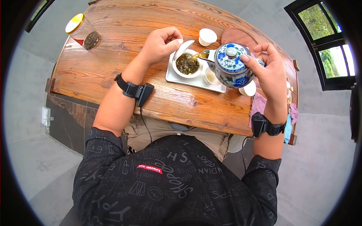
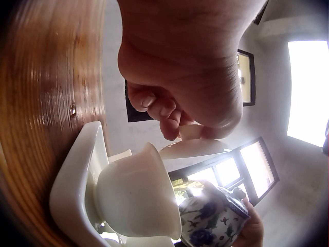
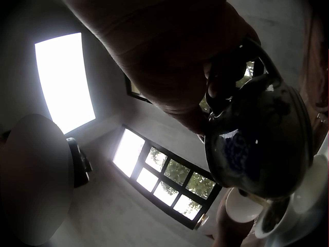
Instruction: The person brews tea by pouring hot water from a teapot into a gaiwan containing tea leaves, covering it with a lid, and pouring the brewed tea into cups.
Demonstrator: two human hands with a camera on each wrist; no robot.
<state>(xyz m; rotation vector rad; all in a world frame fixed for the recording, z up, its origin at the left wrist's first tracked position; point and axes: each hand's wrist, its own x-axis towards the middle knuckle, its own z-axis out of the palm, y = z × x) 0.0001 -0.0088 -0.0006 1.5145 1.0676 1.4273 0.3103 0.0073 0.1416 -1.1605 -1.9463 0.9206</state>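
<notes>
My left hand (image 1: 162, 45) pinches the knob of a white lid (image 1: 184, 48), holding it tilted above the left rim of a white gaiwan bowl (image 2: 136, 193). Wet tea leaves (image 1: 187, 64) fill the bowl, which sits on a white tray (image 1: 178, 80). By its side handle, my right hand (image 1: 273, 71) grips a blue-and-white flowered teapot (image 1: 235, 71), lid on. The teapot is raised and tipped left, and liquid runs from its spout into the bowl. A small white cup (image 1: 211, 78) stands on the tray under the spout side.
Behind the tray are a white cup (image 1: 207, 37) and a round brown mat (image 1: 235, 35). Another white cup (image 1: 248, 89) is partly below the teapot. A gold-lidded jar (image 1: 85, 32) lies far left on the wooden table (image 1: 124, 22). Pink cloth (image 1: 258, 107) drapes at the right edge.
</notes>
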